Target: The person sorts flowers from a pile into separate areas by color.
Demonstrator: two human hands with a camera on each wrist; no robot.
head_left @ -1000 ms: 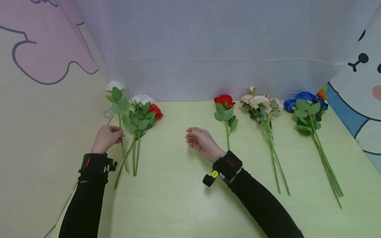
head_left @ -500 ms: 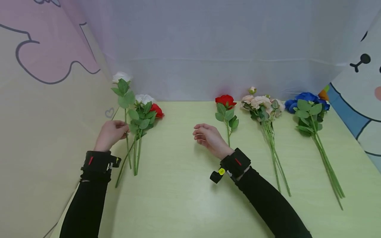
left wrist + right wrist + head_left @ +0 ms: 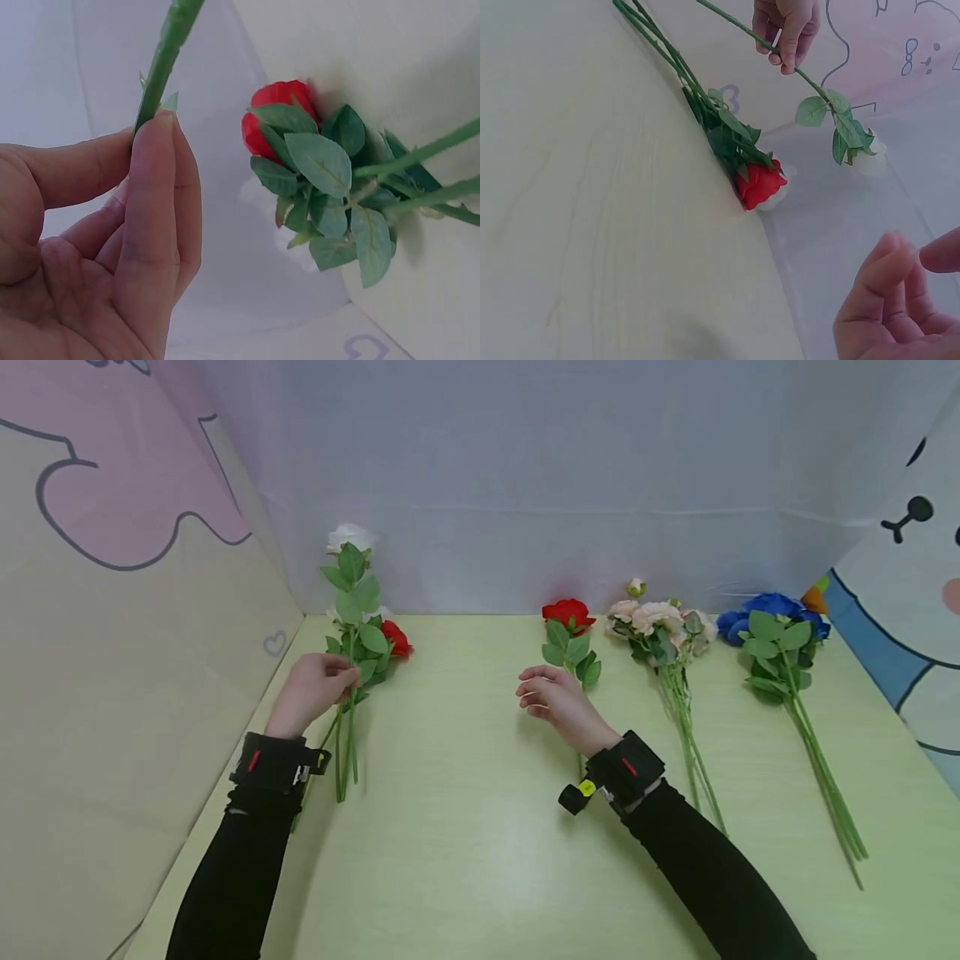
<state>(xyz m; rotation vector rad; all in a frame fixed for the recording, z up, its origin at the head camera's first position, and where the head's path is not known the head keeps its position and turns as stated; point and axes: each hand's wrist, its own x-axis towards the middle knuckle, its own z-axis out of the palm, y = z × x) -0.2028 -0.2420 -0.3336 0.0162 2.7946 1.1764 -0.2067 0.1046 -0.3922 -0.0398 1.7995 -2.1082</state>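
Observation:
A white rose (image 3: 351, 537) on a long green stem hangs above the table, its stem pinched between the thumb and fingers of my left hand (image 3: 311, 692). In the head view it overlaps a small bunch lying beneath, where a red rose (image 3: 395, 639) shows and a white flower is mostly hidden. The left wrist view has the pinched stem (image 3: 166, 60) close up, apart from the bunch. My right hand (image 3: 561, 706) hovers over the table with loosely bent fingers and holds nothing; a single red rose (image 3: 568, 612) lies just beyond it, its stem partly covered by that hand.
Right of the single rose lie a pale pink bunch (image 3: 654, 618) and a blue bunch (image 3: 772, 604), stems toward me. Flower heads lie along the back edge of the pale table (image 3: 450, 860), against a white curtain (image 3: 525, 460). A printed wall sheet (image 3: 112, 635) borders the left side.
My left hand has carried the white rose rightward and slightly up, from beside the left bunch to over it. My right hand has drifted right, toward the single red rose.

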